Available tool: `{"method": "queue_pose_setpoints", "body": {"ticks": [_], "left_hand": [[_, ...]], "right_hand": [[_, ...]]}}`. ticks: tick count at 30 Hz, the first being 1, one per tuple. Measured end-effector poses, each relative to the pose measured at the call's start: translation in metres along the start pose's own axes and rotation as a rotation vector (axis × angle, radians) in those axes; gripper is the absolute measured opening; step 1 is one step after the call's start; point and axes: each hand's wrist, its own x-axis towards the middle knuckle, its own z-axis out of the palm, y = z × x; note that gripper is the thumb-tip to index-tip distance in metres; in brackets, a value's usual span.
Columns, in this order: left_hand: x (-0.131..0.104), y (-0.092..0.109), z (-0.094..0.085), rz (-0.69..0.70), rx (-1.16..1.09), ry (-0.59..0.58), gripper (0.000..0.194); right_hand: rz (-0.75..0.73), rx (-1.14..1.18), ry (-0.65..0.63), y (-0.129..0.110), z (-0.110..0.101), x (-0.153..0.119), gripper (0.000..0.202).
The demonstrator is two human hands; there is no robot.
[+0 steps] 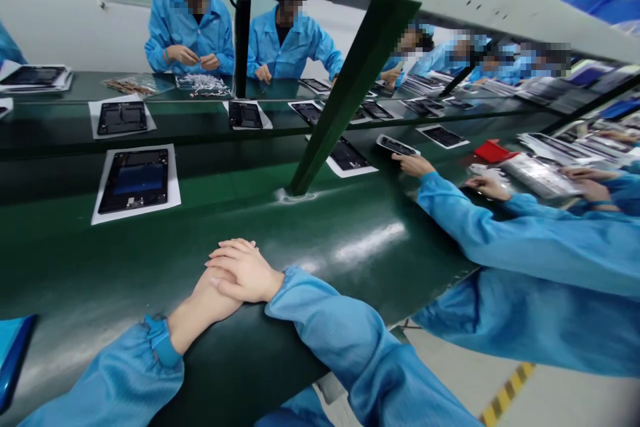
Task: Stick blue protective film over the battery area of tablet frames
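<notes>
My left hand [213, 303] lies on the green worktop [240, 207], its wrist in a blue cuff. Across its back rests my right hand [246, 270], fingers stretched out and lying flat. Neither hand shows an object in it. The fingers of the left one are mostly hidden under the right, so their pose cannot be made out. Beyond them, to the upper left, a black tablet-like device housing [143, 180] lies on a white sheet [173, 192].
A slanted green post [345, 100] rises from the bench ahead. More device housings [123, 117] line the raised middle strip. To the right, a co-worker's hand [414, 165] touches another device near a red tray [493, 151]. A blue object [15, 353] sits at the left edge.
</notes>
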Motion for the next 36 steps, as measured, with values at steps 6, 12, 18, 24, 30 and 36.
{"method": "queue_pose_setpoints", "body": {"ticks": [6, 12, 18, 24, 30, 36], "left_hand": [[-0.004, -0.009, 0.012, -0.031, -0.013, -0.038, 0.061], [-0.004, -0.009, 0.012, -0.039, -0.016, -0.032, 0.062], [-0.004, -0.004, 0.007, -0.03, -0.01, -0.022, 0.06], [-0.002, 0.001, -0.003, -0.012, -0.006, -0.021, 0.058], [0.0, 0.003, -0.005, -0.008, 0.016, -0.014, 0.059], [0.002, 0.002, -0.003, 0.011, 0.034, -0.005, 0.062]], "right_hand": [[0.002, -0.015, -0.011, 0.001, 0.002, 0.0, 0.042], [-0.015, -0.024, -0.011, 0.001, 0.001, 0.0, 0.044], [-0.026, -0.041, -0.008, 0.001, 0.001, 0.0, 0.045], [-0.034, -0.057, -0.01, 0.0, 0.0, -0.001, 0.043], [-0.031, -0.078, -0.014, -0.003, -0.002, -0.002, 0.041], [-0.013, -0.092, -0.024, -0.004, -0.003, 0.0, 0.042]]}}
